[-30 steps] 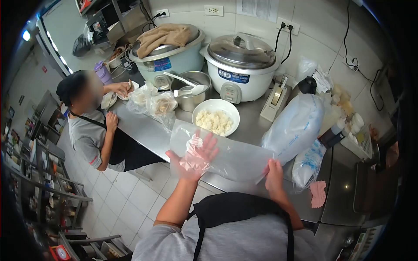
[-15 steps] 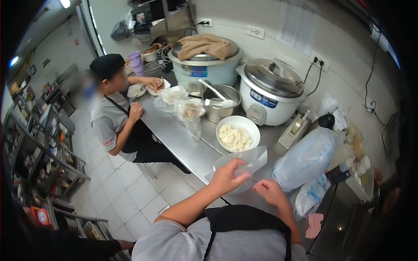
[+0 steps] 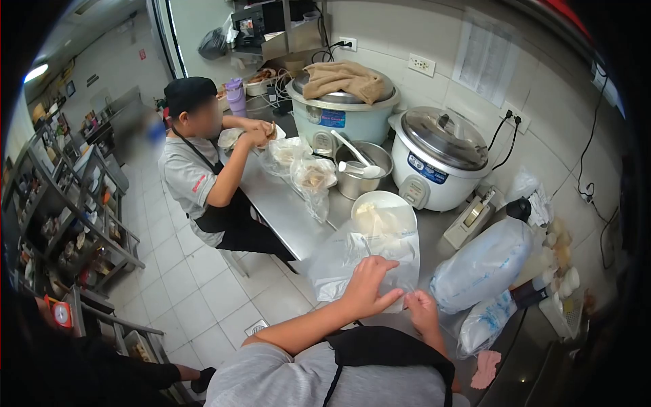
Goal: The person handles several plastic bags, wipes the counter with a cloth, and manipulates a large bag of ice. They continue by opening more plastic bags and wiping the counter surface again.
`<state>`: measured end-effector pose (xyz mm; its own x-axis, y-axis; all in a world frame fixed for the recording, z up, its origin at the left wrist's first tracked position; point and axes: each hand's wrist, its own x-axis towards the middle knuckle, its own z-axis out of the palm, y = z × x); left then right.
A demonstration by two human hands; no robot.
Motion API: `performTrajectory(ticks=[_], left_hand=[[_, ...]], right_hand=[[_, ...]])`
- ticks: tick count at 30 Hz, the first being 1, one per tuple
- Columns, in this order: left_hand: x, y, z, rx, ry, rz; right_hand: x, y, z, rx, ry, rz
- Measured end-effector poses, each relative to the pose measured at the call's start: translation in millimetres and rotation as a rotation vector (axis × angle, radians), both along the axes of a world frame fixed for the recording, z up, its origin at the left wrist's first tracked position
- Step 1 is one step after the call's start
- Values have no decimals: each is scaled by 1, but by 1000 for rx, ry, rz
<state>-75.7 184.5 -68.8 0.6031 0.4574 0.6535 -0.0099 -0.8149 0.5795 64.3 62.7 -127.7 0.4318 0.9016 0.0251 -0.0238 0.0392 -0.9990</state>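
A clear plastic bag [image 3: 346, 254] spreads out over the metal table, its far part covering some of a white bowl [image 3: 400, 203] of rice [image 3: 374, 218]. My left hand [image 3: 369, 288] is at the bag's near side, thumb and forefinger curved with a gap between them. The other fingers are hidden behind it, where the bag appears gripped. Close to my left thumb, my right hand [image 3: 422, 311] pinches the bag's near edge. Beyond the bowl, a white-handled scoop [image 3: 363, 157] rests in a metal pot [image 3: 371, 182].
Two large rice cookers [image 3: 441, 159] stand along the wall. A tape dispenser [image 3: 469, 222] and a large bag-wrapped bundle [image 3: 481, 264] are at right. Bagged food [image 3: 313, 175] lies farther left, near a seated co-worker [image 3: 203, 152] handling food. Shelving [image 3: 68, 217] lines the far left.
The plastic bag has opened out wider and now overlaps the bowl. My right hand has moved close to my left thumb and onto the bag. The co-worker's hands have come together.
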Motion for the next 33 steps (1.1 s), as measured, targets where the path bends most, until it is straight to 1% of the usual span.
performTrajectory(ticks=[1,2,4,8,10,11,13,14,17,19,20,22,23,26,28,29,31,32,33], left_hand=[[1,0,0,17,-5,-31],[2,-1,-3,-24,38,-59],[6,-5,-12,-110,124,-118],[6,-11,-24,-211,223,-91],[4,-14,-25,-313,316,-78],[4,-15,-25,-352,408,-80],[5,-13,-25,-424,592,-84],[6,-12,-29,-437,595,-99],[9,-10,-50,-481,612,-151],[13,-8,-60,-522,634,-211],[15,-9,-64,-567,582,-264],[15,-9,-71,-662,477,-367],[15,-9,-73,-762,409,-421],[15,-4,-71,-1058,183,-588],[7,-2,-62,-1272,17,-703],[5,-2,-58,-1384,-24,-780],[1,0,-49,-1600,-121,-935],[-1,0,-45,-1617,-110,-857],[-3,0,-41,-1634,-96,-780]], right_hand=[[-2,1,-1,62,63,-10],[-5,2,-1,122,128,-22],[-16,5,9,51,248,-69],[-22,5,12,-67,404,-80],[-17,4,6,-169,454,-17],[-14,4,1,-223,479,12],[-10,2,-18,-227,443,-16],[-9,2,-24,-224,425,-27],[-12,0,-24,-197,227,1],[-15,-1,-24,-232,161,108],[-16,-2,-23,-250,126,162],[-17,-2,-16,-274,122,179],[-17,-2,-14,-287,121,187],[4,-4,-36,-89,599,-144],[20,0,-41,-164,371,-319],[28,-2,-42,-202,253,-403],[42,-9,-43,-309,260,-277],[46,-11,-42,-360,261,-211],[46,-13,-38,-332,106,-109]])
